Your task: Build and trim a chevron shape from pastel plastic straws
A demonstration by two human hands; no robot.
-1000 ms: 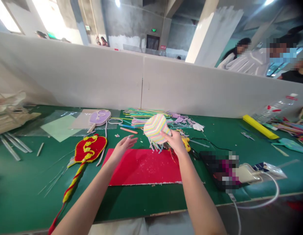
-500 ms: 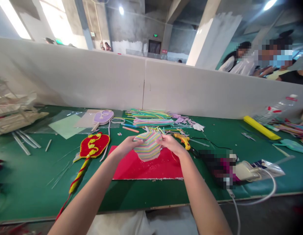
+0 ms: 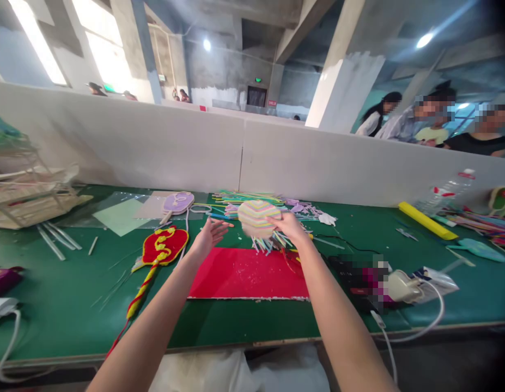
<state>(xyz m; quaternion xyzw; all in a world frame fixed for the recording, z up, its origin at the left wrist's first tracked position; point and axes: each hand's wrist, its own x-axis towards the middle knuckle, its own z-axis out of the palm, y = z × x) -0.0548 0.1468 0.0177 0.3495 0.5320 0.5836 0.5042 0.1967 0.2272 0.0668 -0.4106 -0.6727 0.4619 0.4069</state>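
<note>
At the left of my view I count one wire rack (image 3: 21, 196), one white plug (image 3: 2, 308) with its cable and one dark purple item (image 3: 5, 280), partly cut off. Right of them on the green counter (image 3: 52, 332) I see three clear sticks (image 3: 58, 239) fanned out, one short stick (image 3: 92, 246) and one pale green sheet (image 3: 120, 216). Next come two hand fans: a red fan (image 3: 165, 246) with yellow trim nearer me, and a lilac fan (image 3: 177, 203) behind it.

In the middle I have one red board (image 3: 248, 277), with a pile of coloured strips (image 3: 272, 198) beyond it, too many to count. On the right I make out one phone (image 3: 352, 277), one yellow bar (image 3: 426, 220), one clear bottle (image 3: 452, 193) and one teal leaf shape (image 3: 481, 249).

My left arm slants up and inward; the left hand (image 3: 211, 234) is released, fingers apart and pointing right, above the board's far left corner. My right arm leans inward too, and the right hand (image 3: 288, 224) pinches the right edge of one striped disc (image 3: 258, 218), held up over the board's far edge, its face turned towards me.
</note>
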